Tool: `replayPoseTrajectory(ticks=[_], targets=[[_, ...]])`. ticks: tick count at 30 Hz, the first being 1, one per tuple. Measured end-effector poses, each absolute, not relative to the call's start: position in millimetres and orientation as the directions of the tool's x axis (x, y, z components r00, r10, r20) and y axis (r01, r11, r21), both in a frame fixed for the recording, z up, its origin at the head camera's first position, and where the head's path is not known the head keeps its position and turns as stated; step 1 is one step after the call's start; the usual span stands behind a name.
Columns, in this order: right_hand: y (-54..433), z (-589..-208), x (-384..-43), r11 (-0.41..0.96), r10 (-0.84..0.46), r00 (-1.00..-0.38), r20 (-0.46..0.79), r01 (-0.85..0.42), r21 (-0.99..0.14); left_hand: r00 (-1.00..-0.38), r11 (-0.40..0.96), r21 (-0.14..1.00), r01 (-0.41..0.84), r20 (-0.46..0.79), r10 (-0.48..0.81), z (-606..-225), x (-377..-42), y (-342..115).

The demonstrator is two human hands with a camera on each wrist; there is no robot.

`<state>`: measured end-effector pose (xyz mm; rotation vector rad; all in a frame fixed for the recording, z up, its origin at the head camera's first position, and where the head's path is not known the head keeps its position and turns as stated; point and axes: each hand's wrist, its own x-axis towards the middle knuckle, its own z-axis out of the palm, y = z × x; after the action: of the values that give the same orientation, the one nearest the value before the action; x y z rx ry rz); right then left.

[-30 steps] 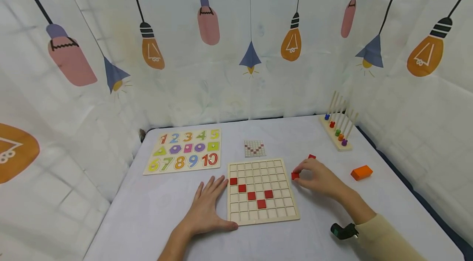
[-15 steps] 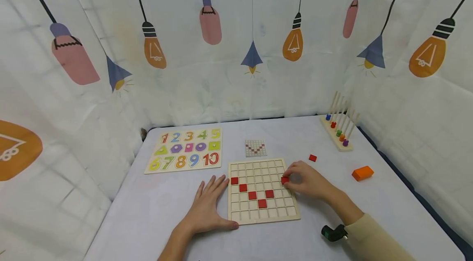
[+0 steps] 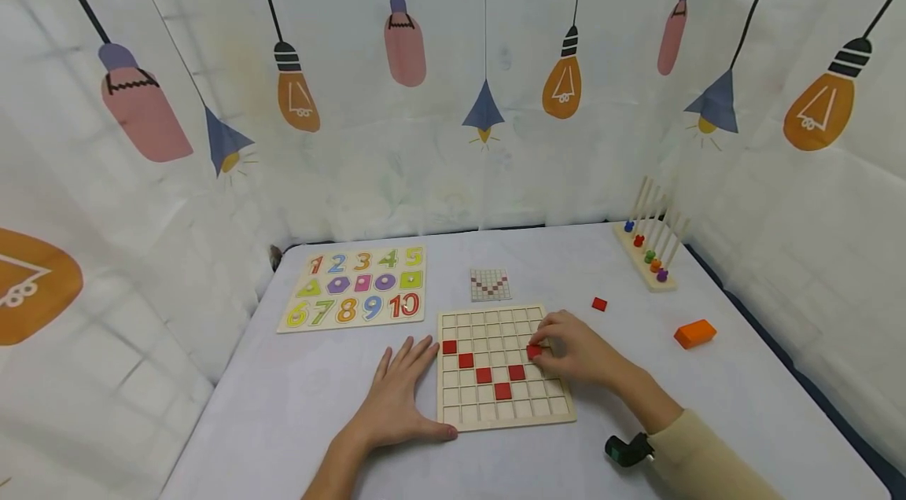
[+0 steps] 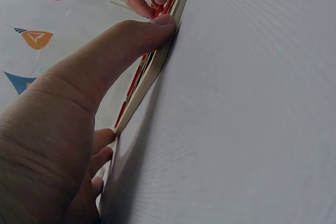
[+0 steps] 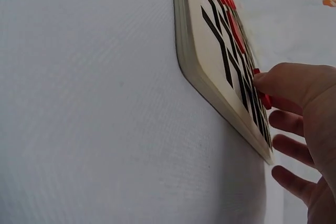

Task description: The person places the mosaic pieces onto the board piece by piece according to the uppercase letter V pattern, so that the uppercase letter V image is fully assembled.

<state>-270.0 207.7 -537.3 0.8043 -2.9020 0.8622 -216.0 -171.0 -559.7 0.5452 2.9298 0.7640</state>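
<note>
A wooden grid board [image 3: 470, 327] lies on the white table, with several red square tiles [image 3: 484, 376] set in its cells. My right hand [image 3: 580, 351] pinches a red square tile [image 3: 534, 352] between thumb and forefinger over the right part of the grid. In the right wrist view that tile [image 5: 264, 98] stands tilted at the board's surface, the other fingers spread apart. My left hand [image 3: 396, 402] lies with fingers spread along the board's left side, its thumb at the near left corner. From the left wrist, the thumb [image 4: 142, 35] rests against the board's edge [image 4: 149, 80].
A small pattern card [image 3: 490, 284] lies beyond the board. Left of it is a number and shape puzzle [image 3: 354, 288]. A loose red tile [image 3: 599, 304] and an orange block [image 3: 695, 333] lie to the right; a peg stand with coloured beads [image 3: 647, 260] stands at the back right.
My right hand has carried the red tile leftward from the table beside the board to over the grid's right part. The left hand has stayed in place.
</note>
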Motion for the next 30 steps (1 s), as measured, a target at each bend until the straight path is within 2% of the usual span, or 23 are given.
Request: replayPoseTrajectory(ticks=[11, 30], targets=[[200.8, -540.1, -272.9, 0.721, -0.508, -0.845, 0.167, -0.523, -0.455, -0.934, 0.813, 0.484, 0.325, 0.029, 0.356, -559.8, -216.5, -171.1], [202.4, -542.1, -270.0, 0.721, -0.495, -0.854, 0.162, -0.507, -0.473, -0.934, 0.814, 0.484, 0.322, 0.022, 0.356, -559.3, -217.1, -170.5]])
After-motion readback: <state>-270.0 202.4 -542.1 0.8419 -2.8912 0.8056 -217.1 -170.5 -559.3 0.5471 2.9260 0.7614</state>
